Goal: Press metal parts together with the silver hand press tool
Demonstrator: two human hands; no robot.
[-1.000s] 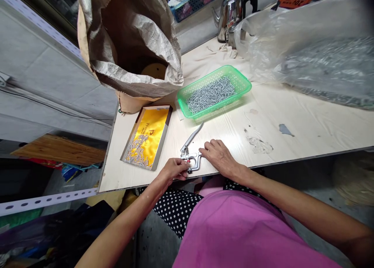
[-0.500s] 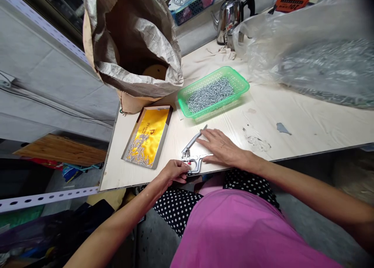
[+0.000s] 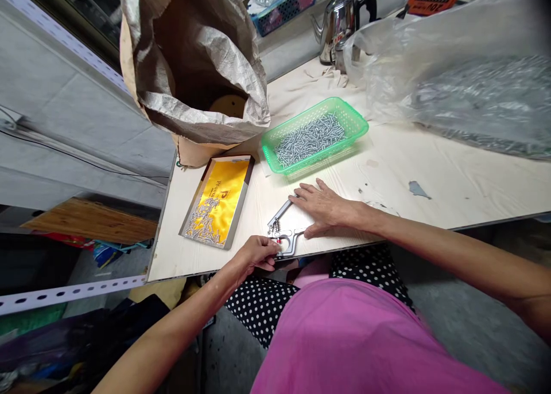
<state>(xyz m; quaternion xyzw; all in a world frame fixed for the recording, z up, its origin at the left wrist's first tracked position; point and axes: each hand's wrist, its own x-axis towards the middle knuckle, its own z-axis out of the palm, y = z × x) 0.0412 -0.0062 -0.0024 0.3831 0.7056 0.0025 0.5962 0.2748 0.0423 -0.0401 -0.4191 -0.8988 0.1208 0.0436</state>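
A pair of metal snap-fastener pliers (image 3: 294, 244) with a coil spring and a C-shaped jaw lies at the table's front edge. At the jaw, my left hand (image 3: 259, 252) is closed in a pinch beside a small red part. Whatever its fingertips hold is too small and hidden to make out. My right hand (image 3: 323, 207) is open with its fingers spread, reaching over the ends of the handles. Its fingertips cover the tip of the upper handle, and the thumb is near the lower one. Left of the pliers, a shallow box (image 3: 232, 210) with yellow lining holds small metal pieces (image 3: 202, 225).
Behind my hands stands a green plastic basket (image 3: 275, 166) of small metal pins (image 3: 310, 139). A large open sack (image 3: 198, 116) rises at the back left. A clear plastic bag (image 3: 473, 101) of metal parts fills the right. A kettle (image 3: 340, 21) stands at the back.
My right hand has shifted slightly up and its fingers have spread wider, now covering the upper handle's tip. The left hand stays at the jaw.
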